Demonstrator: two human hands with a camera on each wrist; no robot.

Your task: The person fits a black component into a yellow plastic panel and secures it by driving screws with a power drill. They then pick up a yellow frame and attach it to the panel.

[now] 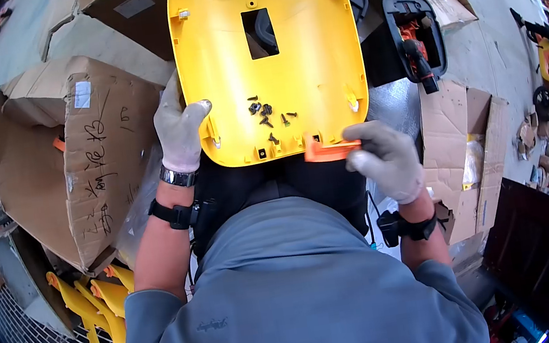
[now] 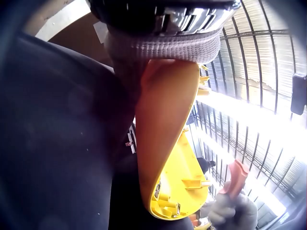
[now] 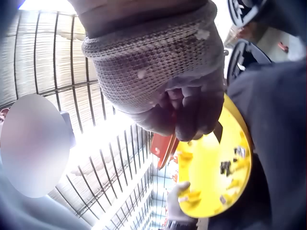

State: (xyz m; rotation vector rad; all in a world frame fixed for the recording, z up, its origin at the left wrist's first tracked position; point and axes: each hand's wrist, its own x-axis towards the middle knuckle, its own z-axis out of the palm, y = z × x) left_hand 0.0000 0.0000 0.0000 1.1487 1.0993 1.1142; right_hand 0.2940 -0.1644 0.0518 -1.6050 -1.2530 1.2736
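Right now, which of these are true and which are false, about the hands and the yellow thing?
1. The left hand holds the yellow panel. True.
2. The right hand holds a blue piece. False: the right hand holds an orange piece.
3. Dark screws lie on the yellow panel. True.
4. The panel's big hole is round. False: it is a rectangular hole.

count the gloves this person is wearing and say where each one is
2. The left glove is at the left edge of the yellow shell, gripping it; the right glove holds the orange part by the shell's near edge.
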